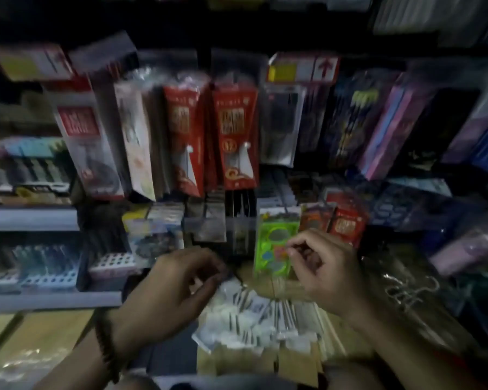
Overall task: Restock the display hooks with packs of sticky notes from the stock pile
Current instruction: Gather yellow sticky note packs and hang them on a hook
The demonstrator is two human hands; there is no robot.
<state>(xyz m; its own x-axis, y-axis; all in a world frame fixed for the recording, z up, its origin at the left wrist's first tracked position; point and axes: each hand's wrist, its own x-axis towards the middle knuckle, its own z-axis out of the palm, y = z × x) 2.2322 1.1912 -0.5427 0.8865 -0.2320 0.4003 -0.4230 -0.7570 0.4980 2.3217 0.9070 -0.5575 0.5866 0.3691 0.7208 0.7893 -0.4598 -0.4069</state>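
Head view, right hand (324, 273) pinching green pack (273, 249)

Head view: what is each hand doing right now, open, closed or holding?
Left hand: fingers curled above the stock pile; grip cannot be told.
Right hand: pinches the green pack.

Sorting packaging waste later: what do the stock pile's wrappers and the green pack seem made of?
The stock pile looks wrapped in clear glossy plastic film: it crinkles and glints white. The green pack seems printed card under shiny film, though blur leaves that open.
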